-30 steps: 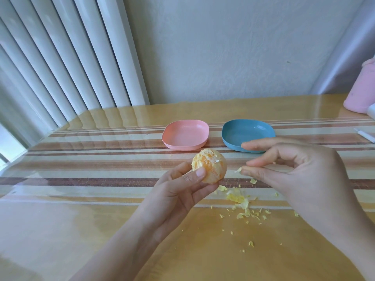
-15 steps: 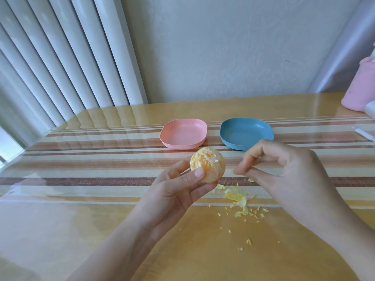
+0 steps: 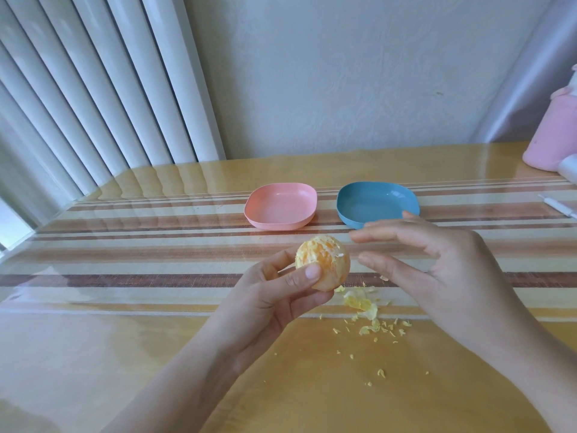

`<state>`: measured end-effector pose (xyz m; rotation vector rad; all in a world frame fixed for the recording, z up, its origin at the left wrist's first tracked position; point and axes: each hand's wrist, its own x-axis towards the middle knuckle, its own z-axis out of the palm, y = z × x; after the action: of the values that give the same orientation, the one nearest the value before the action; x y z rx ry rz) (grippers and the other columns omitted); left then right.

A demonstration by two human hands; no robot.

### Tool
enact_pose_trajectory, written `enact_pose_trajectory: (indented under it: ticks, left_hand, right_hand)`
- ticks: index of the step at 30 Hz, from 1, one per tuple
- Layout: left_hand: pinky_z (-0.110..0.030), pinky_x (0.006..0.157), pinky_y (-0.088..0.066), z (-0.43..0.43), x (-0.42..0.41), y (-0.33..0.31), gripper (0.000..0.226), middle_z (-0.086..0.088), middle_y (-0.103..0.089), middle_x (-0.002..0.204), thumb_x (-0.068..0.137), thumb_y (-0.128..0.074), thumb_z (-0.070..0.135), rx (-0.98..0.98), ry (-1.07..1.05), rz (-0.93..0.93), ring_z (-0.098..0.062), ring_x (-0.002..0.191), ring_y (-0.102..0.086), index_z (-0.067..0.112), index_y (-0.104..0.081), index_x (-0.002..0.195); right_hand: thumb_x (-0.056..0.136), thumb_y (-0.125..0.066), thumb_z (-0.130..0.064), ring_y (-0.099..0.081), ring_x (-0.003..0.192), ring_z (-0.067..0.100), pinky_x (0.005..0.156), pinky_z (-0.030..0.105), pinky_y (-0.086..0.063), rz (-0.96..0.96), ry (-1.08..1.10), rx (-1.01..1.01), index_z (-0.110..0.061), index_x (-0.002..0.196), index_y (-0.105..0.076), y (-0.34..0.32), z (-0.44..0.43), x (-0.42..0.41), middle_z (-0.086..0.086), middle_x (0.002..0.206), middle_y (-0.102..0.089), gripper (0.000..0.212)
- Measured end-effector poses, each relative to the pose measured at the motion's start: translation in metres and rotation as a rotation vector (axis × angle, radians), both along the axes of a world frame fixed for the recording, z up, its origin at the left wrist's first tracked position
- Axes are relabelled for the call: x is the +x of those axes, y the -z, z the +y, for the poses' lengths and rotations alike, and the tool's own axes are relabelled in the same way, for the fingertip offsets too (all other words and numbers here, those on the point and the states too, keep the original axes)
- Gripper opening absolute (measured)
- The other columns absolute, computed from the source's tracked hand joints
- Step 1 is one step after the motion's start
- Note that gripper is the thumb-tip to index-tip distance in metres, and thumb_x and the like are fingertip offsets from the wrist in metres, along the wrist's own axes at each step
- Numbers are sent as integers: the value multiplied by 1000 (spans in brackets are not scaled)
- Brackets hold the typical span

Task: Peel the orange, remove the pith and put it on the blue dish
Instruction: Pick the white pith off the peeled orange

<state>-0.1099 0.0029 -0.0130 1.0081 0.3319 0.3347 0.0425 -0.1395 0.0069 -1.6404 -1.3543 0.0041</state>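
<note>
My left hand [image 3: 271, 295] grips a peeled orange [image 3: 324, 257] above the table, thumb across its front; white pith patches still cling to its top. My right hand [image 3: 437, 270] hovers just right of the fruit with fingers stretched toward it, apart from it and holding nothing that I can see. The blue dish [image 3: 376, 204] lies empty on the table behind my right hand, its near edge partly hidden by the fingers. A heap of yellow peel and pith scraps [image 3: 363, 304] lies under and in front of the orange.
A pink dish [image 3: 281, 205] sits empty left of the blue one. A pink container [image 3: 552, 132] stands at the far right edge, with a white stick-like object [image 3: 559, 206] near it. White vertical blinds [image 3: 93, 104] hang at the left; the wall is behind the glossy table.
My right hand's fingers were curled in a pinch half a second ago; now they are spread and extended toward the orange. The left hand and orange stayed in place.
</note>
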Motion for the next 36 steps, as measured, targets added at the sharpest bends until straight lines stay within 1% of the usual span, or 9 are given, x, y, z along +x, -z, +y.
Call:
enact_pose_trajectory:
  ticks: [3, 7, 12, 18, 21, 25, 30, 33, 36]
  left_hand:
    - [-24, 76, -57, -2, 0, 0, 80, -20, -68, 112, 53, -94, 29, -12, 21, 27, -24, 98, -68, -3, -63, 119]
    - [-24, 76, -57, -6, 0, -1, 85, -16, -69, 106, 56, -92, 33, 12, 65, 35, -22, 96, -68, -7, -56, 122]
    - [-24, 77, -57, -5, 0, 0, 82, -15, -68, 108, 57, -92, 32, 7, 81, 35, -22, 97, -67, -5, -58, 122]
    - [-24, 76, -57, -3, 2, 4, 74, -19, -69, 111, 57, -92, 33, -81, 47, 13, -27, 102, -68, -5, -66, 115]
    - [-26, 77, -58, 2, 3, 1, 66, -25, -66, 117, 55, -93, 28, -152, 28, -26, -32, 108, -66, -3, -71, 109]
    - [-31, 75, -60, 4, 2, -4, 63, -29, -65, 116, 48, -96, 16, -270, 21, -78, -37, 104, -67, -6, -72, 103]
    - [-36, 73, -61, 4, 2, -7, 73, -35, -61, 117, 46, -96, 8, -377, -3, -109, -42, 101, -67, -11, -66, 110]
    - [-37, 69, -61, 5, 2, -6, 74, -34, -63, 111, 45, -95, 6, -415, -4, -110, -42, 98, -68, -12, -66, 110]
    - [-39, 67, -62, 4, 2, -5, 80, -31, -65, 109, 43, -96, 10, -422, -4, -88, -41, 95, -70, -11, -65, 113]
  right_hand:
    - [77, -71, -36, -59, 110, -2, 92, 7, -40, 41, -81, 69, -35, 96, -74, -1, 2, -2, -23, 110, -66, 19]
    - [78, -71, -32, -59, 110, 5, 87, 8, -42, 1, -71, 133, -31, 89, -76, 3, 4, -5, -18, 111, -65, 13]
    - [82, -70, -32, -57, 111, 6, 88, 10, -41, -54, -23, 155, -29, 85, -75, 5, 6, -8, -16, 112, -61, 6]
    - [87, -58, -37, -48, 115, -1, 91, 7, -34, -172, -10, 127, -25, 83, -71, 9, 7, -7, -13, 113, -54, 19]
    - [83, -63, -39, -53, 112, 4, 86, 10, -39, -139, -9, 143, -24, 80, -74, 8, 6, -6, -16, 111, -56, 18]
    - [70, -76, -38, -53, 103, 2, 84, 7, -34, -162, 81, 147, -26, 67, -73, 5, 5, -2, -13, 102, -59, 13]
    - [61, -79, -42, -50, 97, -4, 79, 2, -31, -152, 158, 82, -23, 56, -56, 3, 4, -1, -17, 96, -57, 30]
    - [64, -86, -39, -51, 99, -11, 79, 1, -35, -135, 146, 23, -26, 71, -52, 0, 3, -2, -19, 102, -61, 37]
    - [85, -72, -20, -49, 82, -29, 78, -1, -37, -158, 27, -34, -32, 114, -61, 2, 1, -2, -22, 113, -64, 33]
